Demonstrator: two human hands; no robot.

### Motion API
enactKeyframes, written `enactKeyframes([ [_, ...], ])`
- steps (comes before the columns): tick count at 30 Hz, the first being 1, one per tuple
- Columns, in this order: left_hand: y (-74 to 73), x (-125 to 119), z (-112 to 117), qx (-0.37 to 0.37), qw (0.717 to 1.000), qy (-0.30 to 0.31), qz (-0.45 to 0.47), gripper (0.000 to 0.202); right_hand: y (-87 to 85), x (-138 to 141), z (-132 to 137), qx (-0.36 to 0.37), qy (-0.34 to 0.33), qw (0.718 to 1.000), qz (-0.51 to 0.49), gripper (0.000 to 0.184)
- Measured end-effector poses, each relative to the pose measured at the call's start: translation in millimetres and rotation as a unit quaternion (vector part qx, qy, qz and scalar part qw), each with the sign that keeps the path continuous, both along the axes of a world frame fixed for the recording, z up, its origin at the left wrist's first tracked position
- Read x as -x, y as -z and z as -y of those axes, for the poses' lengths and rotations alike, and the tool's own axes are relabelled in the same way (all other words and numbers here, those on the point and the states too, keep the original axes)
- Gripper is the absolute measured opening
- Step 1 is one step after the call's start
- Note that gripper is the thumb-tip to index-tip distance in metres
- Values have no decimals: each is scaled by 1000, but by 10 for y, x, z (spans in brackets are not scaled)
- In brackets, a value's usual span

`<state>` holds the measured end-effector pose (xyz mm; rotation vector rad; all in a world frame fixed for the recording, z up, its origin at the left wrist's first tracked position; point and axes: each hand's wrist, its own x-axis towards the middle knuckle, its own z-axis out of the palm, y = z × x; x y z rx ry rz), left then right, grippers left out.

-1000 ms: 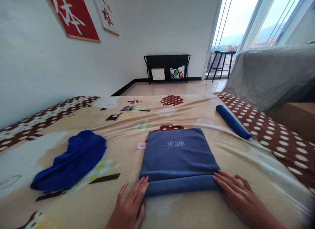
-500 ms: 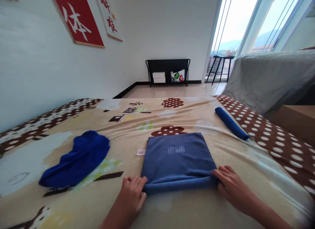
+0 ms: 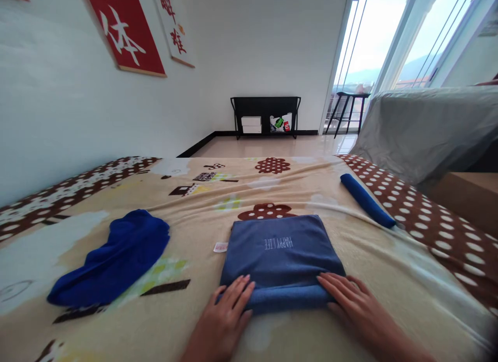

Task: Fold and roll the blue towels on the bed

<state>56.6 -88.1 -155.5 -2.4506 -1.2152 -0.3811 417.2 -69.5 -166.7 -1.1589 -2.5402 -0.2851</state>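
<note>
A folded blue towel (image 3: 274, 253) printed "HAPPY LIFE", upside down to me, lies in front of me on the bed blanket. Its near edge is turned over into a thick roll (image 3: 288, 298). My left hand (image 3: 227, 310) rests on the left end of this roll with stretched fingers. On the right end, my right hand (image 3: 352, 305) lies with its fingers extended over the fabric. A white label (image 3: 220, 247) sticks out at the towel's left side.
A crumpled bright blue cloth (image 3: 116, 258) lies on the left of the patterned blanket (image 3: 202, 196). A rolled blue cloth (image 3: 368, 200) lies to the right, near the polka-dot border (image 3: 420, 211). Beyond the bed stand a black rack (image 3: 265, 105) and a covered piece of furniture (image 3: 428, 123).
Both hands have moved inward from the towel's near corners. Their fingers have gone from pinching the edge to lying over the roll, which looks thicker.
</note>
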Motion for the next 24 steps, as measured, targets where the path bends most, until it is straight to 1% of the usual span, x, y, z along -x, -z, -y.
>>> enactKeyframes([
  [1,3,100,-3,-18,1000,-11,-6,45,14,-78,-16,-17,13,1000,0,49],
  [2,-5,138,2,-33,999,-23,-5,45,16,-100,-21,-36,23,999,-3,48],
  [3,-22,108,12,-42,999,-33,2,44,4,-61,-14,-52,27,998,-5,46],
  [4,-48,18,23,-45,998,-32,12,44,-21,32,1,-59,22,998,-4,45],
  [5,-77,-114,30,-38,999,-16,23,46,-56,163,19,-56,5,998,0,47],
  [7,-125,-390,18,2,999,35,39,49,-135,439,40,-12,-51,999,12,50],
  [8,-135,-480,-4,28,997,57,40,50,-165,533,33,18,-75,997,14,52],
  [9,-132,-510,-36,50,996,68,37,51,-180,570,11,45,-85,995,11,54],
  [10,-119,-474,-74,64,996,61,33,52,-178,542,-25,65,-78,995,4,58],
  [12,-69,-238,-147,65,997,22,19,56,-124,313,-114,77,-28,997,-8,61],
  [14,-24,65,-178,43,999,-10,2,59,-41,-18,-183,63,18,998,-3,60],
  [15,-17,175,-171,24,999,-23,-3,58,-6,-160,-197,48,32,998,3,61],
  [16,-26,233,-149,2,999,-32,-5,56,15,-258,-194,30,41,999,9,61],
  [17,-51,229,-117,-16,999,-40,-4,53,22,-302,-176,9,47,999,12,61],
  [18,-90,170,-80,-29,999,-40,-2,51,13,-292,-149,-11,50,999,14,60],
  [20,-184,-52,-18,-26,1000,-5,-2,53,-34,-154,-91,-25,35,999,14,55],
  [22,-247,-262,-1,14,999,51,-6,57,-76,11,-69,13,-1,1000,20,54],
  [23,-250,-314,-13,36,997,68,-5,57,-81,56,-79,40,-14,999,22,55],
  [24,-233,-317,-36,54,996,69,-1,58,-72,61,-101,65,-14,998,21,56],
])
